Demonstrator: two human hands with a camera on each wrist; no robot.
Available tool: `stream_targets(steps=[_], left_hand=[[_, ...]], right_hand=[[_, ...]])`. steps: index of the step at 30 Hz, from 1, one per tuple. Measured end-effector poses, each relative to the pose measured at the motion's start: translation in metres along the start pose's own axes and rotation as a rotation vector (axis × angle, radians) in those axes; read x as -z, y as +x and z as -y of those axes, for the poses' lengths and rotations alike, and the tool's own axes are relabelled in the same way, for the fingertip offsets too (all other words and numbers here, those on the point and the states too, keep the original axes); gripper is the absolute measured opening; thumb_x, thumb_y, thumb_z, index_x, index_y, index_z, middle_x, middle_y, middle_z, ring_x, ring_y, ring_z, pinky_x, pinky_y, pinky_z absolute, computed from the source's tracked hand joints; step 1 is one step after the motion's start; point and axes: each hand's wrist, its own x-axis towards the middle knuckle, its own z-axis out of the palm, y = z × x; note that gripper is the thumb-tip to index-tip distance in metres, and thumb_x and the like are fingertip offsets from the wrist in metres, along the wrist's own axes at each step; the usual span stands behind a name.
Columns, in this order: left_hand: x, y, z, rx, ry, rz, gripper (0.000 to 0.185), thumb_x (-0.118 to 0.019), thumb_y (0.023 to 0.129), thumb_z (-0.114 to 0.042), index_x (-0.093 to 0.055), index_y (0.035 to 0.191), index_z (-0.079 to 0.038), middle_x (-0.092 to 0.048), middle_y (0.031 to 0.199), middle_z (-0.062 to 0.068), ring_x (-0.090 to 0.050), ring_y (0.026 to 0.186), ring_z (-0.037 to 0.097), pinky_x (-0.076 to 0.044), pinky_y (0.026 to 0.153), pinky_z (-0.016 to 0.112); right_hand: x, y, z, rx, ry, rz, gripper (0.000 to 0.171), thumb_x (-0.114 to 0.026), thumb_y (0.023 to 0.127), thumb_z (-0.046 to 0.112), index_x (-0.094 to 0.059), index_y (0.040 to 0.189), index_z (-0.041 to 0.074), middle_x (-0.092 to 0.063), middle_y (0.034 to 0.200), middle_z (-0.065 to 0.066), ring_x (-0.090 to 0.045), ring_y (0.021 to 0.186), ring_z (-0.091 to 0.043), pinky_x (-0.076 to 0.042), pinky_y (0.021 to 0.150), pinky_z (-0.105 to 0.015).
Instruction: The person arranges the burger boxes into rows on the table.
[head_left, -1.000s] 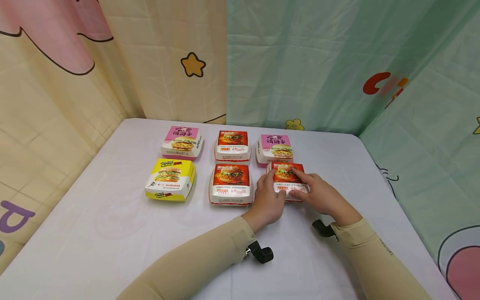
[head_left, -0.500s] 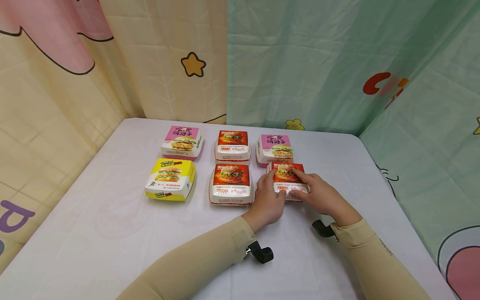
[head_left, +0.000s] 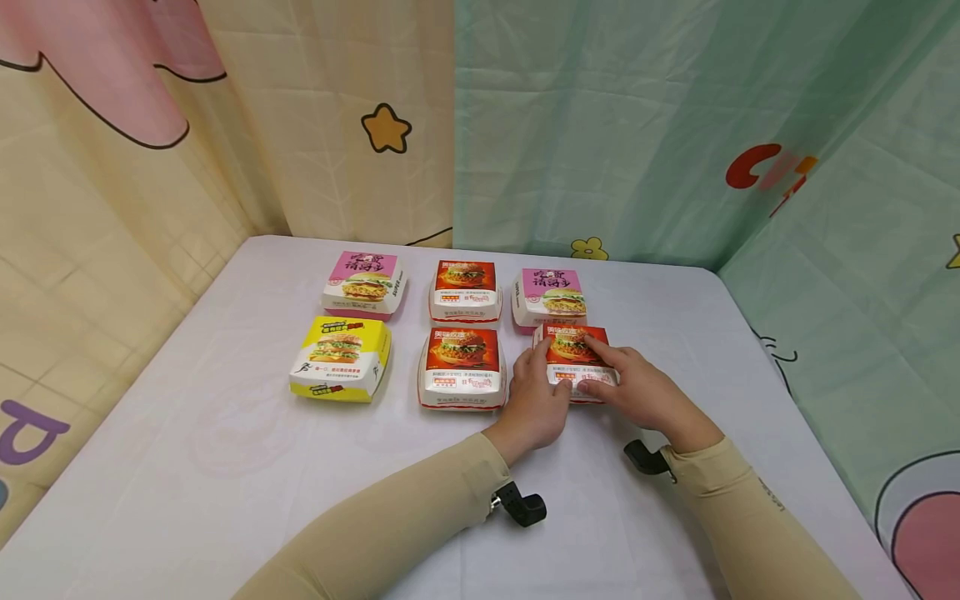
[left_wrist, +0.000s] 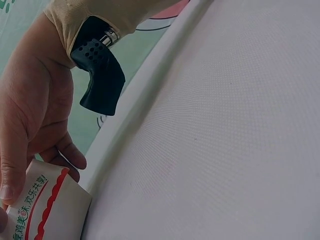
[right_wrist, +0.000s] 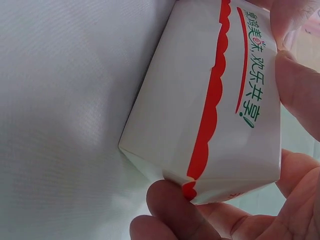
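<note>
Nearest the camera, two sleeves (head_left: pixel 390 533) in beige cloth reach forward over the white counter (head_left: pixel 225 467), each with a small black camera mount at the wrist. Just beyond, the left hand (head_left: pixel 534 398) and the right hand (head_left: pixel 641 392) meet on a red burger box (head_left: pixel 573 354) that sits on the counter at the right end of the near row. The left grip is grasping the box at its left side, thumb up against the lid edge; the right grip is grasping the same box from the right, with fingers laid over the lid and the thumb at the front corner, as the right wrist view shows at the box (right_wrist: pixel 210 110) with its red scalloped trim. In the left wrist view only a corner of the box (left_wrist: pixel 47 210) shows under the fingers. Just left of it stands a second red box (head_left: pixel 462 367), and further left, a yellow box (head_left: pixel 341 358). In the far row behind stand a pink box (head_left: pixel 365 285), a third red box (head_left: pixel 466 292) and another pink box (head_left: pixel 550 297), the last just behind the held one. Patterned curtains (head_left: pixel 600 125) hang beyond the counter.
</note>
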Motion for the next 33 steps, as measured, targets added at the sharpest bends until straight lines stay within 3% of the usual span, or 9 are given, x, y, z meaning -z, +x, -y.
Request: stream_targets(steps=[33], left_hand=[[0.0012,-0.0009,0.0012,-0.003,-0.001,0.002,0.07,-0.056,0.107,-0.028,-0.021,0.168,-0.021,-0.021,0.17,0.018,-0.035,0.15,0.04,-0.035,0.123,0.061]], right_hand=[[-0.001,-0.0003,0.0001,-0.006,0.0,-0.003,0.085,-0.072,0.098,0.048,-0.031,0.167,0.022,-0.045,0.152,-0.033,-0.058,0.124,-0.043,-0.056,0.099,-0.058]])
